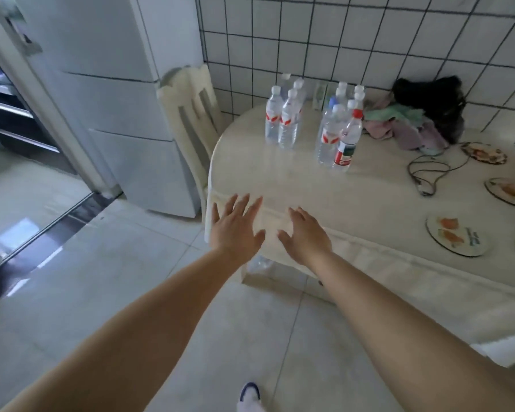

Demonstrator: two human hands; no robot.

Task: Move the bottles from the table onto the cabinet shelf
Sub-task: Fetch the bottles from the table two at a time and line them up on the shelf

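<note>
Several clear plastic water bottles stand upright on the cream-covered table [295, 185] near the tiled wall. A left cluster of white-capped bottles [287, 123] stands apart from a right cluster [330, 132], whose nearest bottle has a red cap and a red and green label [347, 144]. My left hand [235, 226] and my right hand [305, 233] are stretched forward side by side at the table's near edge, fingers spread and holding nothing, well short of the bottles. No cabinet shelf can be made out.
A cream chair [191, 114] stands between the table and a white fridge [107, 93]. A pile of cloths [405, 126], a black bag [431, 102], a cable [425, 173] and several plates [455, 236] lie on the table's right side. An open doorway [18, 138] is at left.
</note>
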